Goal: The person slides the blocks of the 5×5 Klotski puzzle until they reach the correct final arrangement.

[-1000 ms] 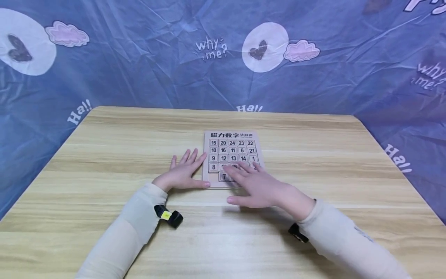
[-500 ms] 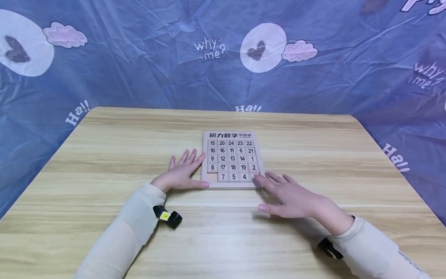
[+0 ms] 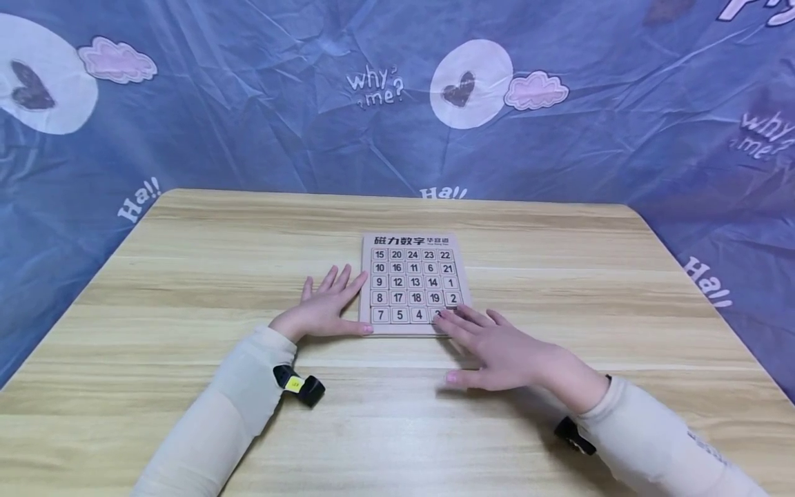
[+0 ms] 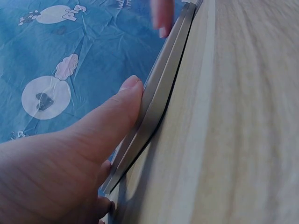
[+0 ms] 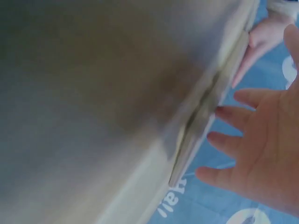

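Note:
A sliding number puzzle (image 3: 404, 330) lies flat on the wooden table, its numbered tiles set in rows. Along its left side rests my left hand (image 3: 326, 307), fingers spread straight, thumb on the near left corner. The left wrist view shows that thumb (image 4: 122, 105) lying against the puzzle's edge (image 4: 159, 95). My right hand (image 3: 503, 352) reaches in from the right with fingers extended, a fingertip on the tile numbered 3 (image 3: 435, 315) in the bottom row. The bottom row's right end is partly hidden behind these fingers. The right wrist view shows the palm (image 5: 268, 149) and spread fingers.
The wooden table (image 3: 205, 276) extends around the puzzle on every side. Behind its far edge hangs a blue printed cloth (image 3: 261, 103). A black wrist camera (image 3: 301, 386) sits on the left sleeve, another (image 3: 574, 436) under the right.
The bottom-row tiles 7, 5, 4 and 3 have slid left, filling the gap at the left end. My right hand first moved right, then back left with them. The left hand stays put.

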### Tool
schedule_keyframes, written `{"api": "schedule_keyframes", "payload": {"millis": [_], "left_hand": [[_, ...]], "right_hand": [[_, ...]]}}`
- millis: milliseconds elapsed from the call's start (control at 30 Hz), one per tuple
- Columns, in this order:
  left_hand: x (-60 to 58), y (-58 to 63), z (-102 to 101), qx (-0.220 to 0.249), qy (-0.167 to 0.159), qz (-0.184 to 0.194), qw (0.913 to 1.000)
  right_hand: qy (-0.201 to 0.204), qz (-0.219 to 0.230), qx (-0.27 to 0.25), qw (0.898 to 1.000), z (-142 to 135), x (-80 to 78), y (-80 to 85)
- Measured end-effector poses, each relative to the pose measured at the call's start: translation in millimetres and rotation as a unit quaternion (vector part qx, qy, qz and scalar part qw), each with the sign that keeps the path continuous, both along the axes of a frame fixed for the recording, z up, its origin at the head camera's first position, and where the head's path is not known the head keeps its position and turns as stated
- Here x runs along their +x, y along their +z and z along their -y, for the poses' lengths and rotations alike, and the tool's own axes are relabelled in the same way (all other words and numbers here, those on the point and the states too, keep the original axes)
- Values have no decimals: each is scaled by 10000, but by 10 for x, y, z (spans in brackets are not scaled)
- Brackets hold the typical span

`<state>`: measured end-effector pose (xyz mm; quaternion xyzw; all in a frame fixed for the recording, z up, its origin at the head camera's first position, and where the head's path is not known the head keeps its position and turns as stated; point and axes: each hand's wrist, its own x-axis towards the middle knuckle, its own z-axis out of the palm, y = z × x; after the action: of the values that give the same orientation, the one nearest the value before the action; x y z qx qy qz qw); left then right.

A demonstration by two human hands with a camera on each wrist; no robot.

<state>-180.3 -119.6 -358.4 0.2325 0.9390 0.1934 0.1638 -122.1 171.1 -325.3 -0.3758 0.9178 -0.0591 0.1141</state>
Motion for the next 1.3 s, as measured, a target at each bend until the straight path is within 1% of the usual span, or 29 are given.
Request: {"api": "schedule_keyframes", "payload": {"millis": [100, 233, 300, 400, 467, 533, 633, 833, 1000, 1133, 1300], "left_hand": [[3, 0, 0, -9, -4, 13, 10000], [4, -4, -1, -29, 23, -10, 10000], [6, -3, -1, -35, 33, -15, 10000], [10, -7, -4, -55, 35, -20, 10000], [10, -10, -5, -44, 36, -17, 10000], [6, -16, -6, -44, 40, -27, 10000], [-4, -23, -8, -27, 55, -32, 10000], [-10, -24, 3, -61, 79, -55, 9999], [2, -22, 8, -105, 51, -31, 9999], [7, -20, 10, -49, 9, -38, 10000], [-2, -14, 6, -54, -13, -48, 10000]], "right_hand": [[-61, 196, -171, 9996, 0, -171, 65], [-542, 324, -322, 9975, -6, -519, 114], [-881, 325, -243, 9953, -13, -702, 93], [-1325, 408, -51, 9903, -9, -925, 30], [-1518, 446, 41, 9874, 6, -1033, -17], [-1630, 478, 89, 9854, 24, -1096, -46], [-1674, 455, 93, 9848, 39, -1129, -71], [-1656, 486, 124, 9849, 42, -1058, -74], [-1356, 510, -3, 9895, 23, -970, -48], [-1128, 517, -28, 9923, -11, -907, -38], [-1141, 488, -3, 9923, -26, -893, -47]]}}
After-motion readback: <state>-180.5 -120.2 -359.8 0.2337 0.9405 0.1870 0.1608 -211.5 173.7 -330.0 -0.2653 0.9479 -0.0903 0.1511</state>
